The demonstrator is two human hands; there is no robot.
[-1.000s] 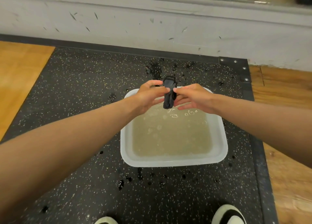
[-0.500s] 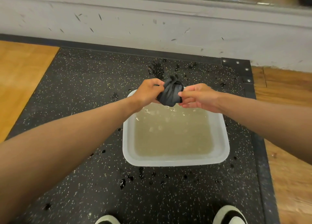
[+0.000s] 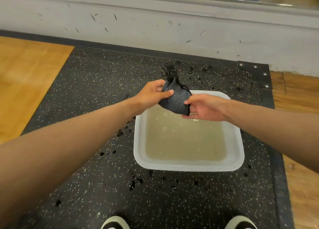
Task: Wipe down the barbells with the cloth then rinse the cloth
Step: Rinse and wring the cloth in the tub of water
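We held the dark cloth [image 3: 176, 98] bunched above the far rim of the white tub [image 3: 189, 166], so drips fell into the murky water [image 3: 184, 142]. Left hand [image 3: 151, 94] fingers pinched its upper edge; right hand [image 3: 205, 108] fingers pinched the lower side. Splashes marked the speckled mat [image 3: 86, 94].

This looks like a gym. A black speckled rubber mat [image 3: 96, 90] covers the floor, framed by a metal edge with bolts [image 3: 255, 73] at 1 o'clock, with wooden flooring [image 3: 25, 76] at 10 o'clock and a scuffed white wall [image 3: 155, 25] at 12 o'clock.
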